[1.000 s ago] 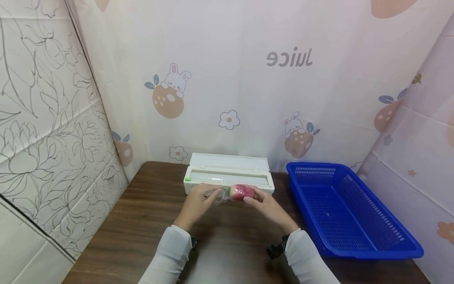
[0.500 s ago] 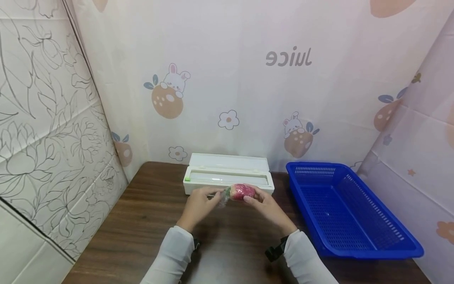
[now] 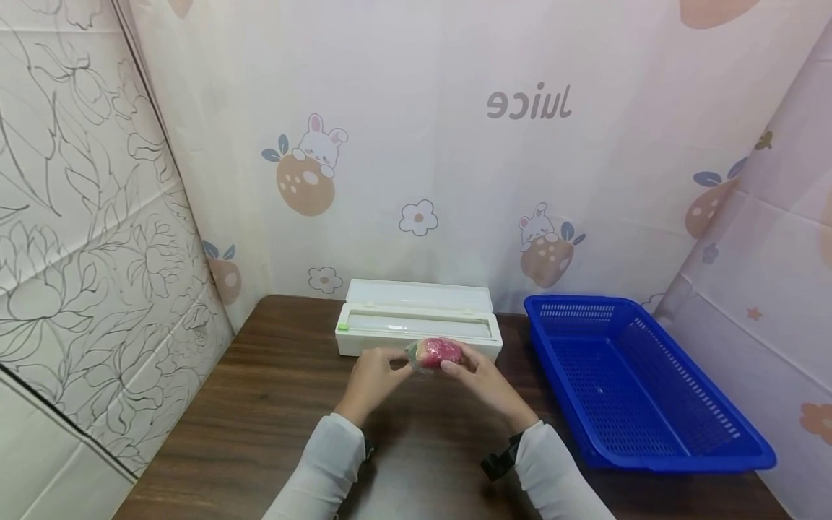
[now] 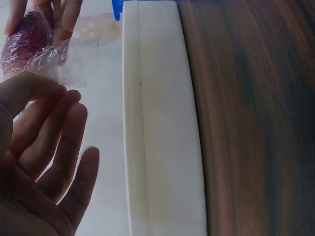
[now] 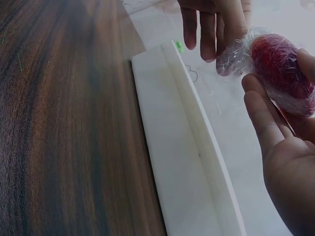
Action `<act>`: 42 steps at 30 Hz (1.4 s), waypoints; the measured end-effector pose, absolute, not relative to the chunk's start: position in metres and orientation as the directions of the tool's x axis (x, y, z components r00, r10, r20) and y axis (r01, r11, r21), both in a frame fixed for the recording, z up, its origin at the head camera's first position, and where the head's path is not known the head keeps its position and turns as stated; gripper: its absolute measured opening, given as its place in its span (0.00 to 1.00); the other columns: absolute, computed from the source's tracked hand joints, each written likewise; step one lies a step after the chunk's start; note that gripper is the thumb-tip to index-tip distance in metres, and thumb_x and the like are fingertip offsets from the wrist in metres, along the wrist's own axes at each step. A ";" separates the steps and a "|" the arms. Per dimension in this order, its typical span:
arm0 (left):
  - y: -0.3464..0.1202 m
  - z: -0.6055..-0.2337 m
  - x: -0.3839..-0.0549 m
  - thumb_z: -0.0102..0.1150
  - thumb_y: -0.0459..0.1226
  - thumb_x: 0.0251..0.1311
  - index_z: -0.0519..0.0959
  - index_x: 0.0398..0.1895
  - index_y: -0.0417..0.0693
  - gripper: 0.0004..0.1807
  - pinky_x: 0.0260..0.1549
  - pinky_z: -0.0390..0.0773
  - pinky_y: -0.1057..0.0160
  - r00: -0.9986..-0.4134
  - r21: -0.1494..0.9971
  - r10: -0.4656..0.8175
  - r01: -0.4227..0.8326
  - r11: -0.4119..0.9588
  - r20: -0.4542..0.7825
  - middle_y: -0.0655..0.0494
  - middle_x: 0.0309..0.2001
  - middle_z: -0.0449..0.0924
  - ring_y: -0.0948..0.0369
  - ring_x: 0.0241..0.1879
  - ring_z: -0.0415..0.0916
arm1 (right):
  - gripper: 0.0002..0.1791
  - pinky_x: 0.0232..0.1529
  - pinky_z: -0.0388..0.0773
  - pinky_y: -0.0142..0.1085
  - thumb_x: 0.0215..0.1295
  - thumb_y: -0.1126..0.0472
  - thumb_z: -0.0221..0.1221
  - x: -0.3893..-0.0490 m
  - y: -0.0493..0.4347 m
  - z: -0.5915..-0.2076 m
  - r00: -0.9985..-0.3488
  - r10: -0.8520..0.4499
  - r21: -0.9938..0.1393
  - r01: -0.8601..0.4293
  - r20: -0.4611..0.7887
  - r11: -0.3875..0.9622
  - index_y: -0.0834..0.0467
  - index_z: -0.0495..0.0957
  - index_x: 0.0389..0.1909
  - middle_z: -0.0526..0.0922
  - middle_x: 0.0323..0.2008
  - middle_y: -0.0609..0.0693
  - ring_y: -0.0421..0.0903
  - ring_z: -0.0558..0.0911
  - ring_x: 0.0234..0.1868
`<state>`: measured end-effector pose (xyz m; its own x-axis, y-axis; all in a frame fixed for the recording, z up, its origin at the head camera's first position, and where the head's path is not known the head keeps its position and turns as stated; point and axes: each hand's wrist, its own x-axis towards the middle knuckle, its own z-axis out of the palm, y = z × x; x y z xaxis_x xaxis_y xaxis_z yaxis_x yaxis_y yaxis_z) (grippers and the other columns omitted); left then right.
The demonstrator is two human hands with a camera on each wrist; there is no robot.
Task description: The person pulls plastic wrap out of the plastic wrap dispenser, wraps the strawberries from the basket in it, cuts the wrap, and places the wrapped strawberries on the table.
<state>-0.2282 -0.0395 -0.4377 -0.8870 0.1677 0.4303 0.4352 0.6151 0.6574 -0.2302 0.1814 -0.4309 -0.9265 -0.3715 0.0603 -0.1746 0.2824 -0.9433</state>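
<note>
A small red-pink fruit or vegetable [image 3: 439, 352], pale and greenish at its left end, is wrapped in clear cling film [image 5: 234, 56]; its exact kind is unclear. My right hand [image 3: 482, 379] grips its right end between thumb and fingers. At the other end my left hand [image 3: 375, 381] pinches the gathered film with thumb and forefinger, its other fingers loosely bent in the left wrist view. Both hands hold it above the table, just before a white cling film dispenser [image 3: 416, 347] whose lid stands up. Film and fingers partly hide the pale end.
A blue perforated basket [image 3: 627, 462] stands on the right of the dark wooden table [image 3: 273, 404]. The dispenser sits at the table's back edge, near a printed curtain [image 3: 416, 144]. A green tab [image 3: 343, 327] marks the dispenser's left end.
My left hand has moved in closer to the red item, and the loose film that hung from its left end is now gathered against it. The right hand keeps its grip, shifting slightly left.
</note>
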 end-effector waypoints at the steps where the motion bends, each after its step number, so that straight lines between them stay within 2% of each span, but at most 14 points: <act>1: -0.039 -0.438 -0.229 0.66 0.40 0.50 0.86 0.35 0.49 0.09 0.37 0.83 0.58 -0.884 0.660 0.171 0.443 0.607 0.435 0.55 0.35 0.86 0.66 0.35 0.79 | 0.30 0.58 0.72 0.49 0.66 0.50 0.54 -0.230 0.181 -0.431 -0.927 -0.372 -0.946 -0.168 0.056 0.276 0.55 0.61 0.66 0.73 0.59 0.57 0.45 0.74 0.54; 9: -0.037 -0.445 -0.232 0.66 0.35 0.50 0.80 0.46 0.48 0.17 0.39 0.82 0.62 -0.891 0.738 0.228 0.453 0.500 0.393 0.56 0.39 0.84 0.68 0.37 0.77 | 0.27 0.57 0.73 0.48 0.67 0.57 0.54 -0.217 0.175 -0.411 -0.905 -0.414 -0.937 -0.220 0.092 0.273 0.61 0.63 0.64 0.73 0.58 0.60 0.46 0.74 0.54; 16: -0.036 -0.448 -0.232 0.68 0.31 0.46 0.75 0.53 0.50 0.27 0.40 0.81 0.62 -0.872 0.740 0.250 0.490 0.461 0.421 0.55 0.44 0.82 0.67 0.38 0.75 | 0.26 0.56 0.73 0.47 0.66 0.56 0.55 -0.210 0.171 -0.406 -0.912 -0.396 -0.933 -0.226 0.103 0.279 0.61 0.65 0.63 0.69 0.59 0.59 0.46 0.73 0.54; 21: -0.032 -0.450 -0.233 0.71 0.34 0.44 0.74 0.52 0.49 0.28 0.40 0.81 0.63 -0.833 0.702 0.247 0.551 0.452 0.495 0.56 0.46 0.81 0.67 0.41 0.75 | 0.26 0.56 0.72 0.46 0.65 0.57 0.56 -0.212 0.170 -0.410 -0.913 -0.390 -0.938 -0.233 0.120 0.258 0.59 0.66 0.63 0.69 0.60 0.58 0.45 0.73 0.54; 28: -0.024 -0.454 -0.234 0.73 0.40 0.43 0.75 0.47 0.49 0.26 0.47 0.79 0.60 -0.805 0.673 0.186 0.578 0.462 0.563 0.57 0.44 0.80 0.67 0.45 0.73 | 0.25 0.59 0.69 0.50 0.66 0.57 0.56 -0.210 0.166 -0.411 -0.914 -0.384 -0.943 -0.236 0.133 0.236 0.57 0.66 0.63 0.68 0.62 0.57 0.46 0.70 0.58; 33: -0.020 -0.454 -0.234 0.76 0.41 0.38 0.69 0.51 0.51 0.34 0.47 0.79 0.56 -0.841 0.726 0.149 0.527 0.441 0.520 0.54 0.46 0.78 0.65 0.46 0.73 | 0.25 0.58 0.70 0.49 0.66 0.56 0.56 -0.210 0.164 -0.412 -0.910 -0.391 -0.940 -0.247 0.140 0.237 0.56 0.67 0.63 0.69 0.61 0.56 0.46 0.70 0.57; 38: -0.024 -0.448 -0.231 0.74 0.52 0.37 0.61 0.63 0.59 0.47 0.50 0.77 0.54 -0.889 0.778 0.233 0.457 0.430 0.394 0.53 0.54 0.74 0.63 0.50 0.70 | 0.26 0.55 0.73 0.47 0.65 0.54 0.56 -0.213 0.168 -0.414 -0.920 -0.369 -0.936 -0.237 0.131 0.259 0.54 0.66 0.63 0.71 0.60 0.55 0.45 0.72 0.55; 42: -0.033 -0.442 -0.227 0.71 0.58 0.38 0.59 0.67 0.57 0.51 0.49 0.78 0.54 -0.906 0.807 0.291 0.410 0.425 0.307 0.55 0.58 0.71 0.63 0.49 0.72 | 0.28 0.55 0.73 0.48 0.66 0.53 0.56 -0.211 0.171 -0.407 -0.930 -0.351 -0.931 -0.222 0.112 0.291 0.57 0.64 0.65 0.71 0.59 0.56 0.45 0.73 0.54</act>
